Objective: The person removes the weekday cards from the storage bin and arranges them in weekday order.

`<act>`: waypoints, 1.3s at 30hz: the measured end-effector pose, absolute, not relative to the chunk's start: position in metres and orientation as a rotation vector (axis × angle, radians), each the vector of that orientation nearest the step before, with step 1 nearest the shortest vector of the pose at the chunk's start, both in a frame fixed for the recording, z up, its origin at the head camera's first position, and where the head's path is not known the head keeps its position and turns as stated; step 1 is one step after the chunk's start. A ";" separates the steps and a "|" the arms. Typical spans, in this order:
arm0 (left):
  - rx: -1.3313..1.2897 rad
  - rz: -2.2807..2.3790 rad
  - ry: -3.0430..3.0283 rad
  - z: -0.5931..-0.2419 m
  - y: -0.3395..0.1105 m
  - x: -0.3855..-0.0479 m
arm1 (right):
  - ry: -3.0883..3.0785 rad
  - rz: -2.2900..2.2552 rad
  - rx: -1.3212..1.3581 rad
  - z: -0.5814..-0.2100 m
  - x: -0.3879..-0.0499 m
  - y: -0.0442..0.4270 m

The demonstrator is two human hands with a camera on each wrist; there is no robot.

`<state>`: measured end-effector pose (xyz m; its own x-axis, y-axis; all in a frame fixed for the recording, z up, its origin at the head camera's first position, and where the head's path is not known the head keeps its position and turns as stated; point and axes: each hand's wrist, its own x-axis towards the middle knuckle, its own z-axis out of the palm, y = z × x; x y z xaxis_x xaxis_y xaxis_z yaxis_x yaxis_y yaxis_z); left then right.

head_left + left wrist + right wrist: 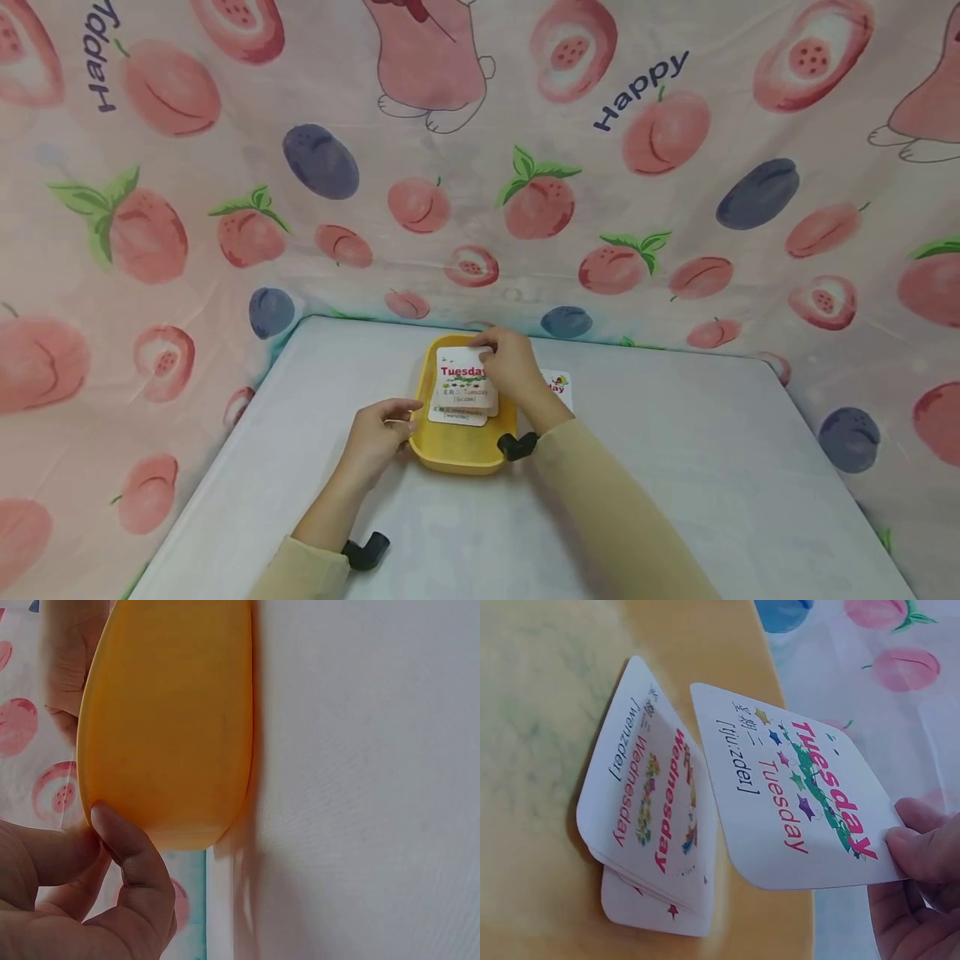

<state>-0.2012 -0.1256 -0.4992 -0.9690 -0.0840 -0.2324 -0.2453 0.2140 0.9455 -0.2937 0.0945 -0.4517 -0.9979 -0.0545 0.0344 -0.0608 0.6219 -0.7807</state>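
A yellow plastic tray rests on the white table with cards in it. My left hand pinches the tray's left rim; the left wrist view shows thumb and finger on the edge of the tray. Above the tray, my right hand pinches a rounded white Tuesday card by one corner, plainly seen in the right wrist view as the tilted Tuesday card. Below it lies a small stack with a Wednesday card on top. Another card's edge sticks out beneath the stack.
On the table right of the tray lies another card, partly hidden by the right hand, its word ending in "day". A fruit-patterned cloth hangs behind the white table. Black wrist mounts are on both wrists.
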 end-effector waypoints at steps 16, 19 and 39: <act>-0.309 1.873 2.355 -0.502 -0.127 -0.200 | -2.758 1.295 0.108 -0.441 -0.285 0.127; -0.306 1.871 2.356 -0.501 -0.127 -0.200 | -2.737 1.284 0.125 -0.439 -0.283 0.136; -0.310 1.861 2.358 -0.500 -0.126 -0.200 | -2.735 1.203 0.023 -0.429 -0.264 0.195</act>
<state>-0.2000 -0.1263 -0.5001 -0.9716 -0.0850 -0.2208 -0.2345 0.2222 0.9464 -0.2636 0.1955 -0.4295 -0.9882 0.0476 0.1459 -0.0753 0.6776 -0.7315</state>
